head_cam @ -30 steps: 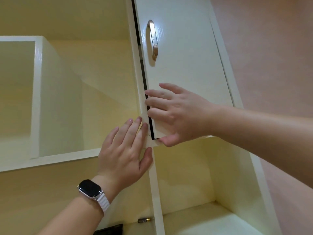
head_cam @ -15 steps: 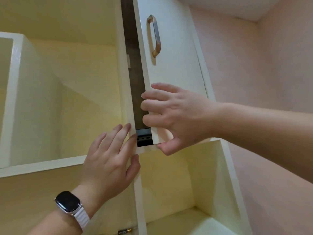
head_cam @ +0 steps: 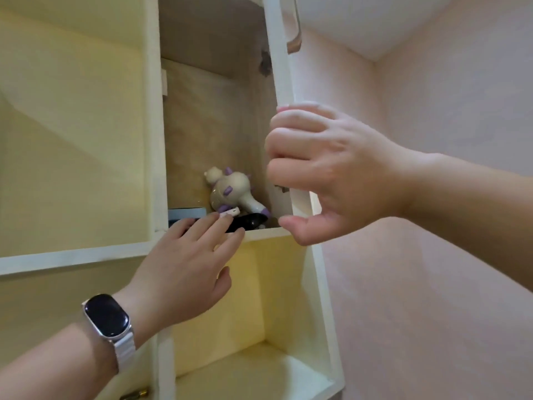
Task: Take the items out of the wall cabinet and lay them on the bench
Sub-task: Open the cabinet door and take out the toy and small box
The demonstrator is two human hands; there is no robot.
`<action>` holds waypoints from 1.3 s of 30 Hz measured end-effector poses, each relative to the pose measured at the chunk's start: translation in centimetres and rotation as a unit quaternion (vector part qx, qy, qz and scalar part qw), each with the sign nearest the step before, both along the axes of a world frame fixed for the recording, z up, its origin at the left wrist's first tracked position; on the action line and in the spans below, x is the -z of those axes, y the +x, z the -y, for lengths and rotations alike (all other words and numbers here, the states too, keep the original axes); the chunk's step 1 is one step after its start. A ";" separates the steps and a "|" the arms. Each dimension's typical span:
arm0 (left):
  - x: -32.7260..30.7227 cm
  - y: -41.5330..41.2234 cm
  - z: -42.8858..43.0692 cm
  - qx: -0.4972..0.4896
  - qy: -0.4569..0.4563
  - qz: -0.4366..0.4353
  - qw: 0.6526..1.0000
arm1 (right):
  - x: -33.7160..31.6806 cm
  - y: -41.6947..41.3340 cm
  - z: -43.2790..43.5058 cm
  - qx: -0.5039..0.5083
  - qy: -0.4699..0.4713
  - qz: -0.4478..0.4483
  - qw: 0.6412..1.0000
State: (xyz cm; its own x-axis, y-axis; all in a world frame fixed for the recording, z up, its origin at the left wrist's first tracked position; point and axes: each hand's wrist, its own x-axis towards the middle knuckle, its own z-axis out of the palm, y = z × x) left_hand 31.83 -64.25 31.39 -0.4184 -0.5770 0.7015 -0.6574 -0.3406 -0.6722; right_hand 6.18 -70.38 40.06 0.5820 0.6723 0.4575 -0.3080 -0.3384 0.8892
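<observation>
Just beyond left fingers (head_cam: 202,226), perhaps touching: toy (head_cam: 230,189).

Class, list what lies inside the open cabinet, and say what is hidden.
Visible: a cream-and-purple toy, a black object, a small white item, something blue. The left hand and door cover the rest.

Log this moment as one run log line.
cabinet door: open | right hand: gripping door edge | left hand: reaching in at black item | toy figure: inside
</observation>
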 end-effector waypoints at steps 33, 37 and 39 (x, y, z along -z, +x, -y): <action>-1.1 -0.5 -0.5 0.061 0.070 -0.041 0.995 | 5.2 2.6 6.1 0.077 0.362 0.071 0.926; -4.8 -1.0 -0.8 0.117 0.044 -0.037 0.991 | 2.7 7.0 8.2 -0.014 0.461 0.045 0.886; -7.3 -0.6 -0.5 0.103 0.028 -0.023 0.994 | 1.1 8.7 8.8 -0.027 0.498 0.025 0.866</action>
State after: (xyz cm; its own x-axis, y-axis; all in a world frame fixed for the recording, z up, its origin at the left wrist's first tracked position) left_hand 31.20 -63.76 38.68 -0.5002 -0.5213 0.6914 -0.7394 -0.1584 -0.6544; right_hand 14.92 -79.14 38.98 0.5248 -0.0451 0.8500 -0.2969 -0.9456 0.1331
